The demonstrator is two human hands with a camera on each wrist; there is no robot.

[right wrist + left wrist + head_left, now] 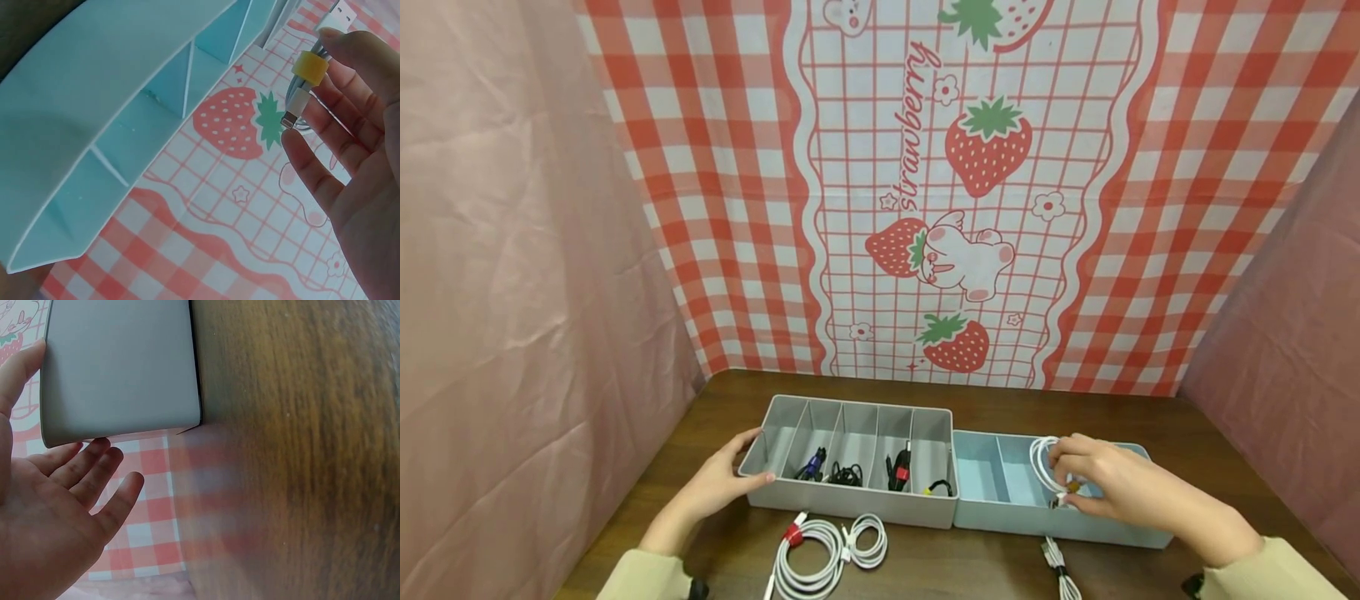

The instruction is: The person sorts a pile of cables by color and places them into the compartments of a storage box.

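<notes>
My right hand (1105,477) pinches a coiled white USB cable (1047,467) above the light blue organizer box (1067,523). In the right wrist view, a yellow strap (310,67) wraps this cable; its USB plug is by the thumb and its smaller connector by a fingertip. At the left end of the grey organizer box (880,504), my left hand (718,475) rests with relaxed fingers, the thumb at the front rim. Inside the grey box lie a cable with a purple tie (813,464), a black cable (847,475), a black cable with a red tie (901,471) and a yellow-tipped one (938,487).
On the brown table (970,567) in front lie a large white cable coil with a red tie (808,558), a smaller white coil (867,542) and a white cable bundle with a black tie (1060,571). A strawberry-print cloth (955,250) hangs behind the boxes.
</notes>
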